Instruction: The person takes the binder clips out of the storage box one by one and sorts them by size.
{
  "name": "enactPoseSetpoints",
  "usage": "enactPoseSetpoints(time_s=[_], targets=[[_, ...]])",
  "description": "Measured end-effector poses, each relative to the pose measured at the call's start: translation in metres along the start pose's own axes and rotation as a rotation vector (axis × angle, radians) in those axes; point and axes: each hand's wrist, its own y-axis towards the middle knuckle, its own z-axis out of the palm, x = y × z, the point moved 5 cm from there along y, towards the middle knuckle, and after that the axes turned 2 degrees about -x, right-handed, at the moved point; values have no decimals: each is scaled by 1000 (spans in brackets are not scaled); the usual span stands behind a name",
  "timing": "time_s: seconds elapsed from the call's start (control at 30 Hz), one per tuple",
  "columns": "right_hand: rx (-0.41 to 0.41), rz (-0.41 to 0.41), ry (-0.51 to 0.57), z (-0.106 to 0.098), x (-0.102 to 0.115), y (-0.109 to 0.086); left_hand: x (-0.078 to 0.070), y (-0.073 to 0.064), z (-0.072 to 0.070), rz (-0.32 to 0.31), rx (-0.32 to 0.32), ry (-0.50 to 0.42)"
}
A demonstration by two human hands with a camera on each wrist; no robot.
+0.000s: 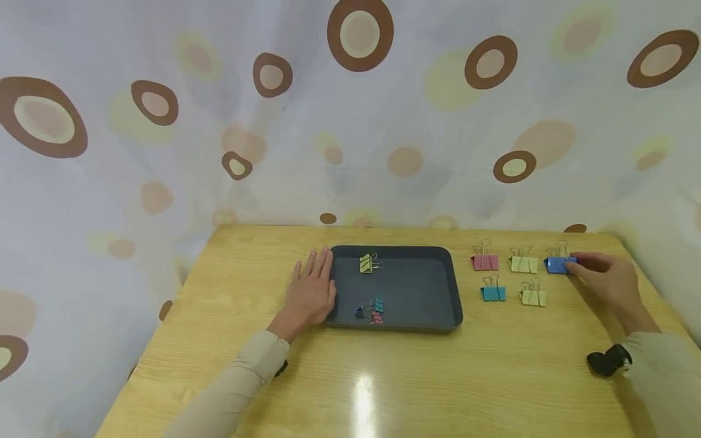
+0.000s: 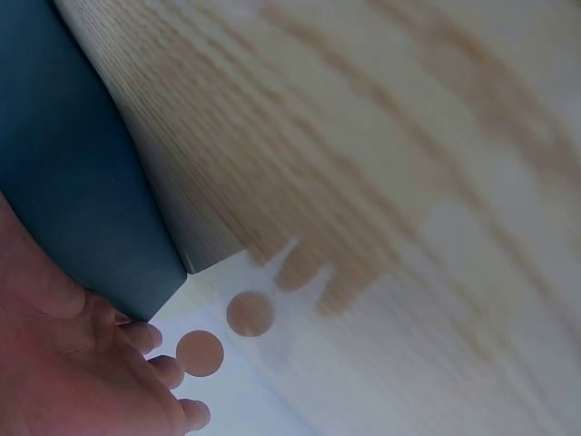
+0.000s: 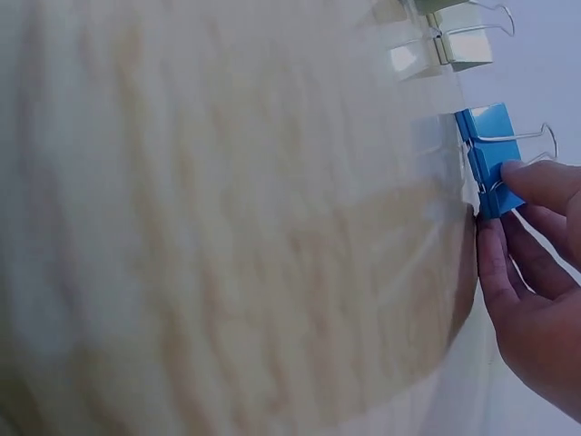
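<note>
My right hand (image 1: 608, 283) pinches the right end of a blue binder clip (image 1: 557, 265) at the far right of the group. In the right wrist view the thumb lies on the face of the blue binder clip (image 3: 492, 154), with fingers behind and below it. My left hand (image 1: 311, 295) lies with straight fingers along the left rim of a dark grey tray (image 1: 405, 326). From the left wrist view, that palm (image 2: 73, 363) is against the tray's outer wall (image 2: 91, 182).
Left of the blue clip stand a pink clip (image 1: 485, 262), a pale yellow clip (image 1: 524, 264), a teal clip (image 1: 494, 293) and another yellow clip (image 1: 533, 297). Inside the tray lie a yellow clip (image 1: 366, 263) and several small clips (image 1: 377, 317). A patterned curtain (image 1: 383, 121) hangs behind the wooden table (image 1: 438, 383).
</note>
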Motion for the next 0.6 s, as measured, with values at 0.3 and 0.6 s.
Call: enactPoseSetpoints(time_s=[0.3, 0.6], targets=[[14, 6, -37, 1, 0, -4, -2, -4, 0, 9, -23, -8], [-41, 9, 155, -9, 8, -10, -2, -1, -1, 12, -15, 1]])
